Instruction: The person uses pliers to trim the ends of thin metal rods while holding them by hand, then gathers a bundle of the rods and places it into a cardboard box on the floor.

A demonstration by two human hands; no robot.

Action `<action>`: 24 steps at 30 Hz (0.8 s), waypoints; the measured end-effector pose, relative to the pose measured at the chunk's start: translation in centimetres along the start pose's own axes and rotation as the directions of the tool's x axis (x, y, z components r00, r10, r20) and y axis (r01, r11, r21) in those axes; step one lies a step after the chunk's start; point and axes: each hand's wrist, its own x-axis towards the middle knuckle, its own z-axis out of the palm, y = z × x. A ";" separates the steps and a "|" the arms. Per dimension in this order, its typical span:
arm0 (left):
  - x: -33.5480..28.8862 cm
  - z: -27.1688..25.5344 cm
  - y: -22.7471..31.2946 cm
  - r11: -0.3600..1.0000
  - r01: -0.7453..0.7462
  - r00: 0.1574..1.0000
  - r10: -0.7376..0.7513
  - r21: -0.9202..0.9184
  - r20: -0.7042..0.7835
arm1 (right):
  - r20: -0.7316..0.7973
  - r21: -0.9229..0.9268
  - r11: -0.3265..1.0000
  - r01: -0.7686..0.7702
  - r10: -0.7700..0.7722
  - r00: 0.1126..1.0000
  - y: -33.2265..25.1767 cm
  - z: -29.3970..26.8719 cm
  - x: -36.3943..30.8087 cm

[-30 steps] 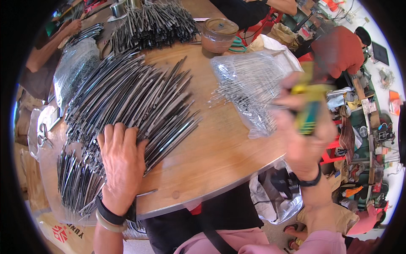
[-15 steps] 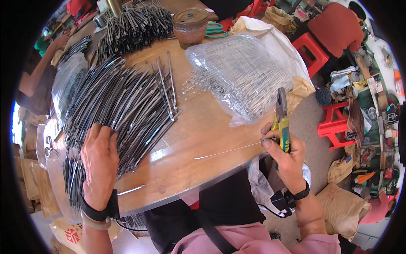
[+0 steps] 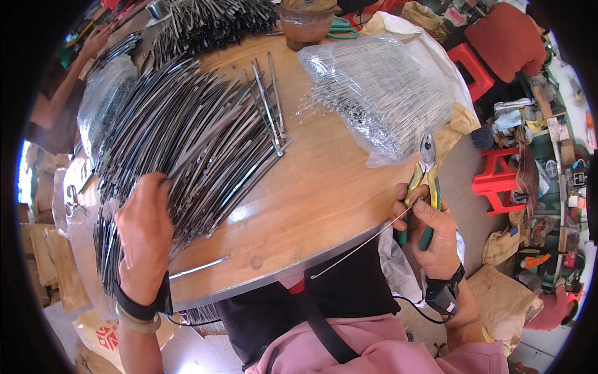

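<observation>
**A curved wooden tabletop (image 3: 299, 193) piled with dark strips (image 3: 180, 118) and a bag of thin wires (image 3: 392, 93)**

The tabletop spreads across the middle of the view, its rounded near edge just in front of the person's lap. The dark strips cover much of its left side in a broad, slanting pile. On the right lies the bag of thin wires, clear plastic, with wire ends poking out of its left side. At the far side stands a second heap of strips (image 3: 212, 25), and to its right a lidded pot (image 3: 308, 22), with green-handled scissors (image 3: 341, 28) just beside it. A red stool (image 3: 498, 177) stands on the floor to the right.

The left hand (image 3: 146, 218) is over the near part of the pile, its grip closed on a blurred strip (image 3: 208, 140) that slants up and away over the others. The right hand (image 3: 433, 234), near the tabletop's right edge, has its grip closed around yellow-and-green pliers (image 3: 428, 164), head upward, handles spread. A loose strip (image 3: 199, 267) lies near the front edge. Thinnest is a single wire (image 3: 361, 246), pinched in the right hand's fingers and slanting down to the left past the tabletop's edge.
</observation>
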 end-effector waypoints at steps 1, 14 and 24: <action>-0.2 -0.6 -0.3 1.000 -0.006 1.000 0.007 0.018 -0.024 | 0.018 -0.017 1.000 0.018 -0.017 1.000 0.1 0.0 0.1; -2.5 -4.7 1.5 0.318 0.654 0.671 -0.663 -0.687 0.332 | 0.086 -0.016 1.000 0.022 -0.021 0.996 1.2 0.8 -0.1; -8.0 -1.6 12.8 -0.688 0.464 0.480 -0.334 -0.557 0.811 | 0.153 -0.108 0.987 0.120 -0.103 0.983 0.6 1.6 -0.2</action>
